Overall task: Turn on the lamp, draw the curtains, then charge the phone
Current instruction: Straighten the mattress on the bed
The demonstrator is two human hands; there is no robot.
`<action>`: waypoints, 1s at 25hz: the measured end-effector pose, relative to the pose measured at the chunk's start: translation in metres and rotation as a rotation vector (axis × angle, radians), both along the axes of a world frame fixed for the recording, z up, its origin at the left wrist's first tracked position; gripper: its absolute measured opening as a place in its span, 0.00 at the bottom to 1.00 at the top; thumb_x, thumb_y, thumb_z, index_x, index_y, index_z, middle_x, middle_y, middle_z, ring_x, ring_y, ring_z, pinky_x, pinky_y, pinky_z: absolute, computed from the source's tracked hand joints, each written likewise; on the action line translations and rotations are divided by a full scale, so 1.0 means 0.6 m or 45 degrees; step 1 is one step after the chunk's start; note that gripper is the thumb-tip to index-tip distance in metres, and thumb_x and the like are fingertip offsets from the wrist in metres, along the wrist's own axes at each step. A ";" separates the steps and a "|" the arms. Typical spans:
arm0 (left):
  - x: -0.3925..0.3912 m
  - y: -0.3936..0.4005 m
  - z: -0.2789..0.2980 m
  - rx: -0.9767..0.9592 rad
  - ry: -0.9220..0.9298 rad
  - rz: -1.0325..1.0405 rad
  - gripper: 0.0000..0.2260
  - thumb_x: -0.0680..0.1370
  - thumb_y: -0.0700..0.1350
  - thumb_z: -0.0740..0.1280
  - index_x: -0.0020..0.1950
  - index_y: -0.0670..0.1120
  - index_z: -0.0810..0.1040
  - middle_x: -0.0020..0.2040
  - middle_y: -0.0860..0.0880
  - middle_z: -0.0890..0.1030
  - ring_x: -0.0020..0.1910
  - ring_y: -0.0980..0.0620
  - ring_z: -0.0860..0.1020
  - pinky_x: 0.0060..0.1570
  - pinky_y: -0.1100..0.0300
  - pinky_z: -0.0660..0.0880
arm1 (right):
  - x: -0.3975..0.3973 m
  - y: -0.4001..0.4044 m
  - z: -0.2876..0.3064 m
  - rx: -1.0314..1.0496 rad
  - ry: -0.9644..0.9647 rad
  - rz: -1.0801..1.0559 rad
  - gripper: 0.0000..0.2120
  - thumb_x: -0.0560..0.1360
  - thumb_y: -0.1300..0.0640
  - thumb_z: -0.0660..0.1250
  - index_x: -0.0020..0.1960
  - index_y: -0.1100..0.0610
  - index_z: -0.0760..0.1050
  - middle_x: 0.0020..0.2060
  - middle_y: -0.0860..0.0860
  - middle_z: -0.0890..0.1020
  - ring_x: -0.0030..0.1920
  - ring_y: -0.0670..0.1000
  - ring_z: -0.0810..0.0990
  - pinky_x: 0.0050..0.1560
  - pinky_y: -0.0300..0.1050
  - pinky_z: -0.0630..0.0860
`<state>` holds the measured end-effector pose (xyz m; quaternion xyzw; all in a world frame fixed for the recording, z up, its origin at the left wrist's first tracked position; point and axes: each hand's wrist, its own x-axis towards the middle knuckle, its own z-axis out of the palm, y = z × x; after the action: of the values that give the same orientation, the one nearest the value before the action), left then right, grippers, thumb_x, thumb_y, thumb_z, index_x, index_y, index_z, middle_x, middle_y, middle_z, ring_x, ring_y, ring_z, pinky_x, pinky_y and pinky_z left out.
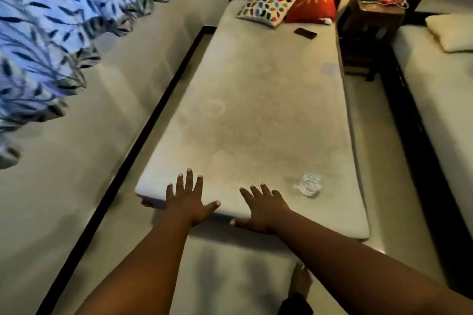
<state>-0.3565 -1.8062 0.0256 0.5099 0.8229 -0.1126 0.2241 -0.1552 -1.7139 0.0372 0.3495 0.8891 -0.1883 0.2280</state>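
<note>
Hands (222,202) flat on mattress (256,110)

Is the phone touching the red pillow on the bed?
Apart. The head view shows the phone lying flat on the mattress, with a clear strip of bare mattress between it and the red pillow above it.

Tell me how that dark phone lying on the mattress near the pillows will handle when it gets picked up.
The phone looks like a thin, flat slab, so it is probably stiff and light. Its dark face seems smooth, so it may be slippery to pinch. It lies flat on the soft mattress, so it is unlikely to roll, but fingers may need to press in beside its edge to lift it.
</note>
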 end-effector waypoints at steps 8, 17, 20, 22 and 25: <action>0.197 0.299 -0.045 -0.170 -0.068 -0.139 0.44 0.73 0.74 0.50 0.78 0.50 0.36 0.77 0.45 0.32 0.77 0.43 0.38 0.72 0.41 0.39 | 0.231 0.279 -0.045 0.009 -0.103 -0.147 0.48 0.69 0.25 0.54 0.77 0.51 0.42 0.77 0.57 0.49 0.76 0.64 0.48 0.72 0.63 0.52; 0.310 0.412 -0.149 -0.269 -0.160 -0.372 0.44 0.72 0.73 0.52 0.78 0.51 0.39 0.79 0.46 0.39 0.77 0.44 0.41 0.72 0.41 0.39 | 0.273 0.363 -0.152 0.002 -0.226 -0.207 0.50 0.68 0.33 0.66 0.77 0.51 0.42 0.77 0.58 0.51 0.72 0.67 0.59 0.66 0.59 0.64; 0.307 0.409 -0.195 -0.343 -0.099 -0.457 0.44 0.73 0.73 0.52 0.78 0.50 0.39 0.79 0.46 0.39 0.77 0.43 0.41 0.72 0.42 0.38 | 0.269 0.365 -0.196 -0.025 -0.257 -0.199 0.50 0.69 0.36 0.67 0.77 0.51 0.41 0.77 0.59 0.49 0.72 0.69 0.56 0.67 0.61 0.62; 0.292 0.414 -0.224 -0.378 -0.054 -0.499 0.43 0.73 0.72 0.52 0.78 0.49 0.39 0.79 0.46 0.39 0.77 0.43 0.41 0.72 0.42 0.38 | 0.261 0.373 -0.224 -0.028 -0.249 -0.191 0.50 0.69 0.36 0.68 0.77 0.51 0.41 0.77 0.59 0.49 0.72 0.70 0.56 0.67 0.62 0.62; 0.267 0.429 -0.255 -0.410 -0.055 -0.490 0.43 0.73 0.72 0.52 0.78 0.49 0.39 0.79 0.45 0.40 0.77 0.43 0.42 0.72 0.41 0.40 | 0.244 0.383 -0.263 -0.065 -0.287 -0.143 0.53 0.66 0.34 0.69 0.77 0.50 0.41 0.77 0.58 0.48 0.72 0.71 0.56 0.66 0.64 0.62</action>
<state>-0.1961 -1.5485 -0.1275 0.6171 0.6771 -0.2721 0.2944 -0.0085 -1.4841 -0.1208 0.4118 0.8318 -0.1829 0.3243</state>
